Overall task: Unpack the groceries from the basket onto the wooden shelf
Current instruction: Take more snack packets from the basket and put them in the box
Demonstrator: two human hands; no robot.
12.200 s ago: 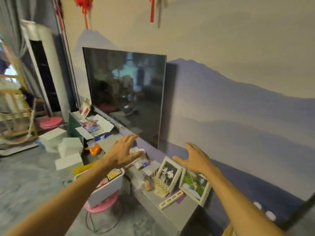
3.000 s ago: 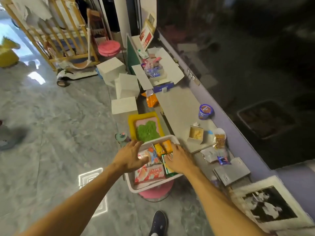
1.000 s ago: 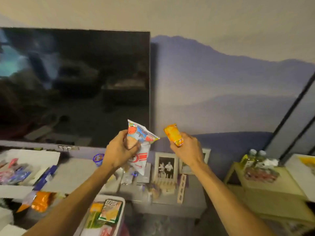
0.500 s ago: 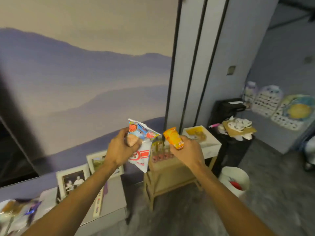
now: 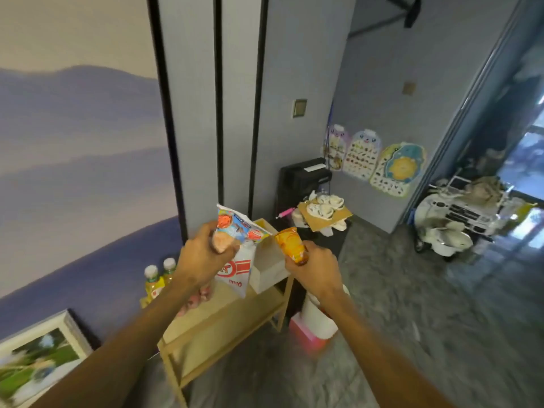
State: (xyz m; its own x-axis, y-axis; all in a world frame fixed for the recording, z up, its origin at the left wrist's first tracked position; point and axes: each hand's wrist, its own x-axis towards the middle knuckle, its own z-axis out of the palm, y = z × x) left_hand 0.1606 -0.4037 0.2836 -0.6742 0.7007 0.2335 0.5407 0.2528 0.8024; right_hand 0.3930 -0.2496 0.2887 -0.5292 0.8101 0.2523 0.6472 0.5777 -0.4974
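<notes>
My left hand (image 5: pixel 203 257) grips a white snack bag (image 5: pixel 238 251) with red and blue print, held up by its top. My right hand (image 5: pixel 318 266) holds a small orange packet (image 5: pixel 290 244) that sticks up out of my fist. Both hands hover above the light wooden shelf (image 5: pixel 223 313), which stands against the wall. On its top sit two bottles with white caps (image 5: pixel 159 278), some pinkish items partly hidden by my left arm, and a pale box (image 5: pixel 269 266). The basket is out of view.
A framed picture (image 5: pixel 38 357) leans at the lower left. A white bin (image 5: pixel 319 316) and a pink object (image 5: pixel 306 334) stand right of the shelf. Farther back are a black unit (image 5: pixel 303 181), shoes on cardboard (image 5: pixel 323 207) and a cluttered white cart (image 5: pixel 453 219). Grey marble floor spreads to the right.
The view has swung right from the TV bench to the wooden shelf, which is now closer beneath my hands. Both hands keep the same packets.
</notes>
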